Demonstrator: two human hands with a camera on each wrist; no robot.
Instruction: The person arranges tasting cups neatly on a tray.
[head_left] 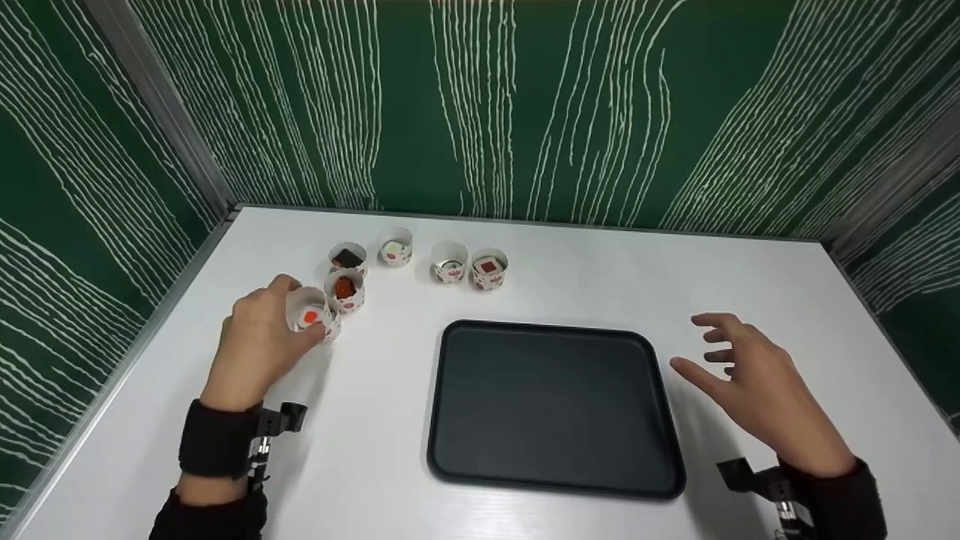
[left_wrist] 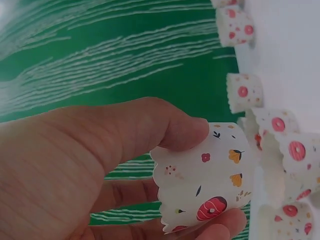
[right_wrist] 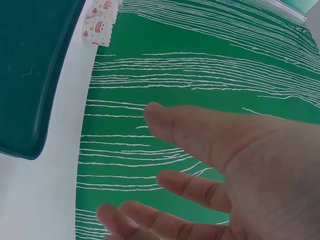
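Observation:
My left hand (head_left: 259, 330) grips a white paper baking cup (left_wrist: 200, 170) printed with flowers and doughnuts, thumb on one side and fingers round the other. From above, a small white piece with an orange-red top (head_left: 310, 318) shows inside this cup. Close beyond it stand a cup with a reddish-brown piece (head_left: 345, 288) and one with a dark piece (head_left: 347, 259). To the right of the black tray (head_left: 555, 405), my right hand (head_left: 757, 375) hovers with spread, slightly bent fingers and holds nothing.
Farther back on the white table (head_left: 375, 420) stand a cup with a pale yellow and white piece (head_left: 395, 249), a cup with a whitish piece (head_left: 449, 264) and one with a red-centred square (head_left: 489, 270). A green wall (head_left: 405, 97) with white lines encloses the table's back and sides.

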